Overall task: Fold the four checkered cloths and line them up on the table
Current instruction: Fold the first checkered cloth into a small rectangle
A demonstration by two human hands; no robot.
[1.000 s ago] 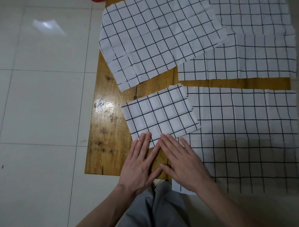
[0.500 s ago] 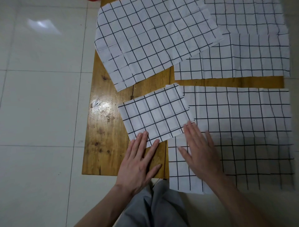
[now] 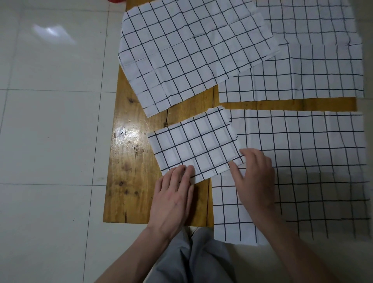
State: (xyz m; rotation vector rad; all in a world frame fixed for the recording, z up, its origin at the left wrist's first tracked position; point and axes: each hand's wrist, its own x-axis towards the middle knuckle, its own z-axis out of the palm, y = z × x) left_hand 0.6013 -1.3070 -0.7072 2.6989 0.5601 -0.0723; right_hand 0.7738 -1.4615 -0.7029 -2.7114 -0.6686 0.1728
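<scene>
A small folded checkered cloth (image 3: pixel 193 145) lies tilted near the middle of the wooden table (image 3: pixel 131 161). My left hand (image 3: pixel 171 200) rests flat with its fingertips on the cloth's near edge. My right hand (image 3: pixel 254 181) has curled fingers and pinches the folded cloth's near right corner. Under that hand spreads a large unfolded checkered cloth (image 3: pixel 312 161), hanging over the table's near edge. Two more unfolded cloths lie farther back, one slanted at the far left (image 3: pixel 191 50) and one at the far right (image 3: pixel 312 70), overlapping each other.
The table is low and stands on a pale tiled floor (image 3: pixel 50 141). Bare wood shows along the table's left side. My grey trouser legs (image 3: pixel 191 258) sit at the near edge. A red thing (image 3: pixel 116 1) peeks in at the top.
My right hand slid from beside the left hand to the folded cloth's right corner and curled its fingers there. The left hand stayed at the near edge.
</scene>
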